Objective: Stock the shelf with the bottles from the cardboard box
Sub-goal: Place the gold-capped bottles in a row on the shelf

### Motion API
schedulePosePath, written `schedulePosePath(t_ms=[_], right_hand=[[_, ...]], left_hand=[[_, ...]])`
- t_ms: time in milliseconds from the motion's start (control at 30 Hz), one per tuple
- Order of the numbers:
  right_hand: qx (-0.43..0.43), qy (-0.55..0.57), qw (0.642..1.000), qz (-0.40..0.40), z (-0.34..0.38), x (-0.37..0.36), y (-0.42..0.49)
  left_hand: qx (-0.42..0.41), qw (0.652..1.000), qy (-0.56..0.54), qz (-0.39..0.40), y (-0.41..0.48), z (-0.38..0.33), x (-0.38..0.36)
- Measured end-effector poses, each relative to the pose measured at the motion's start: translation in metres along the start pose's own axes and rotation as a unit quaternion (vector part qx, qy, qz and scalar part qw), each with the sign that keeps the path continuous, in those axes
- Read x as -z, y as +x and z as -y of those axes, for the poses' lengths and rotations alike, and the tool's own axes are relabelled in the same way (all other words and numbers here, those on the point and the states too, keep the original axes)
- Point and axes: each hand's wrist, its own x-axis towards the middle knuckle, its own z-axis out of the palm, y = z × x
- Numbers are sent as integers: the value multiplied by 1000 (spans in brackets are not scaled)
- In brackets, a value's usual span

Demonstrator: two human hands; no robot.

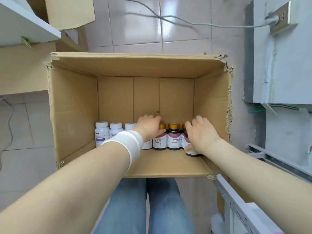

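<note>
In the box (74, 107), the left hand (149, 128) clasps a gold-capped bottle (159, 141). The right hand (203, 135) grips a tilted bottle (194, 153), seemingly for lifting.

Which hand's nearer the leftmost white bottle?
Left. Left hand is a few bottles right of the leftmost white bottle; right hand is at the row's far end.

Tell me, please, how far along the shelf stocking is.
Done: the cardboard box looks mostly emptied, with one row remaining. In hand: the left hand grips a gold-capped bottle, the right hand the rightmost dark bottle. Left: white bottles and the middle dark bottle.
</note>
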Motion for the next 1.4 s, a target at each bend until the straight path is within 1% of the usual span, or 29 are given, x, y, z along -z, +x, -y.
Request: schedulePosePath(t_ms=[100, 200, 300, 367, 500, 633, 767, 867, 967, 1000, 1067, 1133, 1267, 1333, 1400], right_hand=[[-3, 98, 995, 24, 0, 4, 2], [-37, 243, 967, 63, 2, 6, 2], [-60, 342, 936, 53, 1, 2, -1], [-61, 391, 918, 36, 2, 1, -8], [-72, 497, 865, -4, 3, 7, -31], [-100, 591, 798, -53, 5, 21, -69], [-128, 690, 707, -90, 11, 44, -125], [-145, 757, 626, -122, 21, 61, -175], [-144, 815, 531, -183, 42, 76, -224], [-144, 832, 494, -208, 52, 80, -239], [-143, 865, 407, -255, 78, 85, -266], [-148, 887, 324, -294, 108, 85, -286], [-157, 900, 207, -349, 158, 80, -319], [-155, 894, 170, -384, 176, 78, -342], [-162, 879, 151, -423, 193, 73, -369]], left_hand=[[22, 1000, -13, 13, 6, -4, 0], [28, 999, -38, 4, 6, -4, 1], [17, 997, -75, -26, -3, -2, 3], [12, 991, -126, -53, -13, -1, 4], [5, 956, -272, -114, -45, 2, 13], [-4, 911, -369, -182, -92, 2, 36], [-7, 863, -456, -219, -150, -10, 70], [-48, 833, -505, -219, -194, -23, 98], [-100, 812, -539, -200, -234, -32, 122], [-119, 807, -546, -192, -247, -35, 128], [-160, 796, -558, -174, -271, -39, 136], [-195, 791, -560, -154, -296, -44, 142], [-251, 799, -536, -104, -349, -56, 145], [-286, 806, -513, -73, -377, -66, 142], [-330, 816, -473, -34, -406, -80, 136]])
